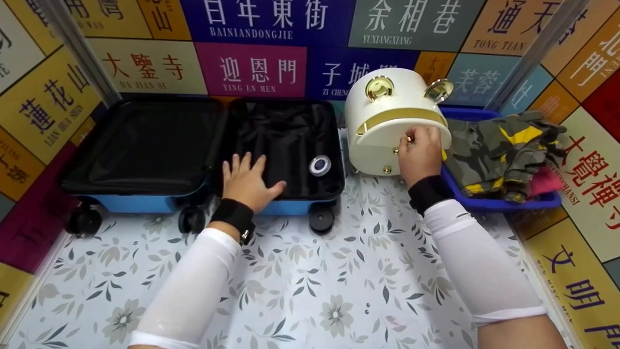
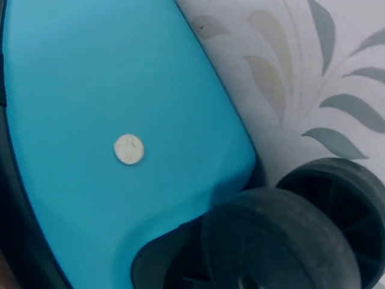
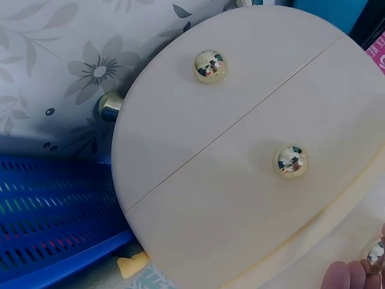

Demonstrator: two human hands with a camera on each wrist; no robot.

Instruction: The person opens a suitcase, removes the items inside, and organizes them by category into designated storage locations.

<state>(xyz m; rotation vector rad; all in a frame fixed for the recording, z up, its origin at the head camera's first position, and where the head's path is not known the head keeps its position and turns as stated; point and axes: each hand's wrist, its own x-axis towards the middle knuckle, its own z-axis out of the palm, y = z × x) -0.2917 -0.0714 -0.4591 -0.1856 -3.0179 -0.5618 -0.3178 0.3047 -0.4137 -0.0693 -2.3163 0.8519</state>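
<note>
My right hand [image 1: 420,154] pinches the small gold knob [image 3: 375,254] on the top drawer [image 1: 380,136] of a rounded white box [image 1: 358,109] with two gold ear-shaped pieces. That drawer juts out of the box, showing a yellowish inside. Two more gold knobs, an upper one [image 3: 291,161] and a lower one [image 3: 210,66], stand below it in the right wrist view. With fingers spread, my left hand [image 1: 249,184] lies over the near edge of an open blue suitcase [image 1: 286,207]. A small round white-rimmed object [image 1: 319,166] sits on its black lining.
The suitcase's other half [image 1: 140,150] lies flat at the left; black wheels [image 1: 321,219] stick out in front. A blue basket [image 1: 513,206] with camouflage clothing [image 1: 499,150] and something pink [image 1: 545,182] stands right of the box. Printed panels [image 1: 252,68] surround the flower-patterned surface [image 1: 310,286].
</note>
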